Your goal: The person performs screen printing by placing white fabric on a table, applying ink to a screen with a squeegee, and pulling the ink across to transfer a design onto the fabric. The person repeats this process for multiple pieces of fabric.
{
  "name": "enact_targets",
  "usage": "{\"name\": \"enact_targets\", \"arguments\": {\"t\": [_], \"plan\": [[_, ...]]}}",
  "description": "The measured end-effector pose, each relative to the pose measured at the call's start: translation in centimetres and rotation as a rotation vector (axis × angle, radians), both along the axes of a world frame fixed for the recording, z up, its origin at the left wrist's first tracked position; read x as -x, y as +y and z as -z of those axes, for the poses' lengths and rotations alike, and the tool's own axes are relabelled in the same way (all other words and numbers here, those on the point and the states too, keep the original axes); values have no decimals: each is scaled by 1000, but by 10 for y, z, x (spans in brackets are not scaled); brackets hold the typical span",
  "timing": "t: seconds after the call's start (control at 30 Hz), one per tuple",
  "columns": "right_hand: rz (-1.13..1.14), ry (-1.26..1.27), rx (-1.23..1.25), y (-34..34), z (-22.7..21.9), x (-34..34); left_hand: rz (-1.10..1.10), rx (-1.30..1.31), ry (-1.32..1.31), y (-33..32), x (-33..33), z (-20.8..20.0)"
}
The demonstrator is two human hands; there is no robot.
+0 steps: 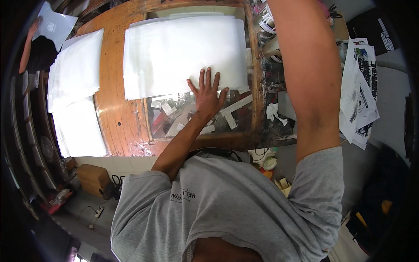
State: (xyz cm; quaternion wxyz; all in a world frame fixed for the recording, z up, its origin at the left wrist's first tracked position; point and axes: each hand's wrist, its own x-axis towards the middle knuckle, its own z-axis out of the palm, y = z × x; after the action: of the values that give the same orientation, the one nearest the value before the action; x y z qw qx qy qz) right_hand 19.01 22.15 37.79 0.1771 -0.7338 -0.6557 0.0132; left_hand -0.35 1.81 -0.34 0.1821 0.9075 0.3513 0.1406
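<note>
My left hand (207,97) lies with its fingers spread on the near edge of a stack of white, translucent sheets (183,54). The stack rests over a glass panel (238,111) set into a wooden table (118,78). Beneath the glass, near my wrist, show cut strips and scraps (235,107). My right arm reaches up past the table's right side and out at the top edge, so my right hand cannot be seen.
Two more sheet piles (78,72) (78,126) lie on the left of the table. Beyond them a person's hand (33,29) holds a pale sheet (54,26). To the right are cans (273,49), crumpled white paper (274,112) and printed sheets (360,98). A cardboard box (92,180) stands below.
</note>
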Motion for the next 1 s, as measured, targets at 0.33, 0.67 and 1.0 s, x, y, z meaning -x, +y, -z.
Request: {"name": "enact_targets", "arguments": {"t": [0.33,0.67,1.0], "plan": [[-57,-132,-115,-78,84,62,-259,701,-942,37,46,-116],[-27,-42,106,-201,301,142,-975,1773,-1164,28,92,-51],[34,-122,26,-129,339,97,-986,1679,-1047,26,89,-40]]}}
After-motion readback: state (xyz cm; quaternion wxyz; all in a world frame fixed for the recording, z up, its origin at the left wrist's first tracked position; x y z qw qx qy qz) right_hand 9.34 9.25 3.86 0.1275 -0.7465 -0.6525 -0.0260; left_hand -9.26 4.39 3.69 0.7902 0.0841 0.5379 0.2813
